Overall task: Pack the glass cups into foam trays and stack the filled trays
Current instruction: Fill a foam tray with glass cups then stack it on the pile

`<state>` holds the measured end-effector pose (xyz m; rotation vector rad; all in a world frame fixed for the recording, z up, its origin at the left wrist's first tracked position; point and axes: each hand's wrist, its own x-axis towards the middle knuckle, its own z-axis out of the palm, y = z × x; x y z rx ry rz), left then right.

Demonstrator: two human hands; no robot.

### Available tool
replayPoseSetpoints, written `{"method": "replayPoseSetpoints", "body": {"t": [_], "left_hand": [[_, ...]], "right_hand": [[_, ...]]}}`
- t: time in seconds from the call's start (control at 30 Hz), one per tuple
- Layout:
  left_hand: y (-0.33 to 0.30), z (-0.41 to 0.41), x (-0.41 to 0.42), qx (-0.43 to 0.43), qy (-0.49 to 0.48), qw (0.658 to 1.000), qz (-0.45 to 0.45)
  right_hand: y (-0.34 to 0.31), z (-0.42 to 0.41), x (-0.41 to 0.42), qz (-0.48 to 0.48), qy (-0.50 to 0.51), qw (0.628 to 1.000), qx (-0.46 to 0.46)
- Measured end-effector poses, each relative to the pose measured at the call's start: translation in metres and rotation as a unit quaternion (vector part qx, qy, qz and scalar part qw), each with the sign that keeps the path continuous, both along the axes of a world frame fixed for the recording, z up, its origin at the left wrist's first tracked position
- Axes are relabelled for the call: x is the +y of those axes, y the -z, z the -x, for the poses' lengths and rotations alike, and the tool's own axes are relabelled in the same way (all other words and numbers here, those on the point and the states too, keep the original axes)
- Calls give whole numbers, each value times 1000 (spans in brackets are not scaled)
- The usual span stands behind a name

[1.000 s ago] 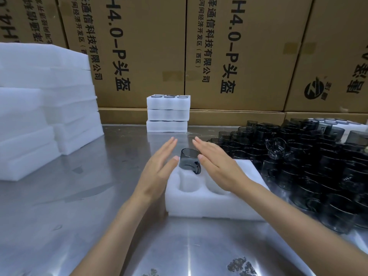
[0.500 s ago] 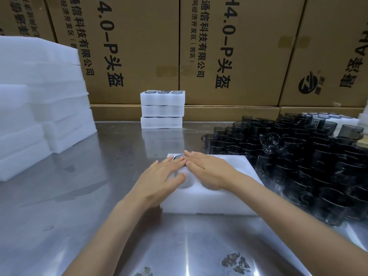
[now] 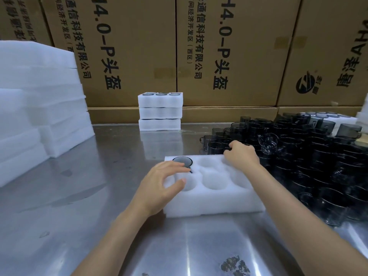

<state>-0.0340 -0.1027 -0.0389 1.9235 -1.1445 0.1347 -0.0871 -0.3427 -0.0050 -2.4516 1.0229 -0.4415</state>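
Since the right hand (image 3: 242,155) is already curled in among the pile of dark glass cups (image 3: 310,156), fingers look closed round one though I can't see the grip clearly, the obvious risk is knocking neighbours. They're packed touching each other, so dragging one out sideways could clink or tip the next. The left hand (image 3: 159,182) hovers loosely open over the foam tray (image 3: 215,202), holding nothing, just beside the one cup (image 3: 182,161) seated in the far-left pocket. The other pockets I can see are empty. That tray is light, so a bump could slide it on the slick steel desk (image 3: 89,196). Further back: three filled trays (image 3: 160,112) stacked, spare foam (image 3: 39,100) piled left, cardboard boxes (image 3: 229,52) along the wall.
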Motion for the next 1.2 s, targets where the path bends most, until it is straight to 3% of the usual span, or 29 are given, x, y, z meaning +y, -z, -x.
{"method": "replayPoseSetpoints", "body": {"t": [0.27, 0.37, 0.47, 0.57, 0.67, 0.73, 0.97, 1.2], "left_hand": [[-6, 1, 1, 7, 11, 1000, -11], [-8, -1, 2, 11, 19, 1000, -10], [-9, -2, 2, 13, 28, 999, -15], [-11, -2, 3, 24, 34, 999, -17], [-14, -2, 3, 41, 39, 998, -21], [-14, -2, 5, 46, 35, 998, -24], [-11, -1, 6, 32, 11, 999, -38], [-10, 0, 5, 30, -9, 999, -39]], "right_hand": [[-17, -8, -7, -4, 39, 996, 80], [-21, -9, -7, -18, 28, 997, 71], [-24, -4, -2, 8, 52, 999, -7], [-27, 11, 0, 23, 51, 987, -149], [-27, 29, 7, 54, -38, 962, -264], [-25, 38, 16, 70, -112, 949, -285], [-5, 48, 35, 212, -257, 934, -131], [-3, 54, 44, 223, -288, 925, -107]]}}
